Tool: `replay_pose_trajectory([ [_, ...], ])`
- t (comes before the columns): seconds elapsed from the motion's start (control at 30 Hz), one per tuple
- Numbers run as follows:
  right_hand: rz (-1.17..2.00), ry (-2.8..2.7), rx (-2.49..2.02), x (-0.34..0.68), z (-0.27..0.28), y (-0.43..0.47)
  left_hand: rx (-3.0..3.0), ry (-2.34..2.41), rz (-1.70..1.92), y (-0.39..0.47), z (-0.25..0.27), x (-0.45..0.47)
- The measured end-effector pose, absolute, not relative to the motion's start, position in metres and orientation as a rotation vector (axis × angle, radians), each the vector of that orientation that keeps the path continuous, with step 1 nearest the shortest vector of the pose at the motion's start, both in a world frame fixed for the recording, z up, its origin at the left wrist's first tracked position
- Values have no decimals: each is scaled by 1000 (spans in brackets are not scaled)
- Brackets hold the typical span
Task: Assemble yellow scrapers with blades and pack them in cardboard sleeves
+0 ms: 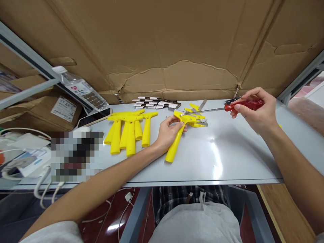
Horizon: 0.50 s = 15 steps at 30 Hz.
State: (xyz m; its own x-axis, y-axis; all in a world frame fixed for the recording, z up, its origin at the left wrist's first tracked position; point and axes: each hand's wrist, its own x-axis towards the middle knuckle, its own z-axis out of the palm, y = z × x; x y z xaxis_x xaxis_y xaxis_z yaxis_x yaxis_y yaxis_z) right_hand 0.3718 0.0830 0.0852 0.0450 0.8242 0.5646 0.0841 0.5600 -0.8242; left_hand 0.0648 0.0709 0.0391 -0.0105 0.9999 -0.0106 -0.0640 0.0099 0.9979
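Observation:
My left hand (pixel 167 134) is closed around the neck of a yellow plastic scraper handle (pixel 175 144), its wide head up and its round grip slanting down toward me. In my right hand (pixel 263 109) is a screwdriver (pixel 243 105) with a red handle. Its long metal shaft points left, and the tip meets the head of the yellow handle near one end. Behind that head lie several yellow head pieces and small metal blades (pixel 202 104), partly hidden. Several more yellow handles (pixel 131 136) rest in a group left of my left hand.
White-and-black blade sleeves (pixel 155 102) lie at the back of the table (pixel 243 152), before a cardboard sheet (pixel 177 44). At the left are a phone (pixel 94 116), a plastic bottle (pixel 81 88), a cardboard box (pixel 50 109) and white cables (pixel 42 184). A metal frame borders both sides.

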Motion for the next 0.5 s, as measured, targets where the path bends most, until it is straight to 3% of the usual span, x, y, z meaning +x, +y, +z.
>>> replay_pose_trajectory([
  [0.2, 659, -1483, -850, 370, 86, 81, 1170, 1179, 1235, 71, 37, 64],
  [0.5, 363, -1637, -925, 359, 121, 61, 1200, 1166, 1202, 68, 34, 65],
])
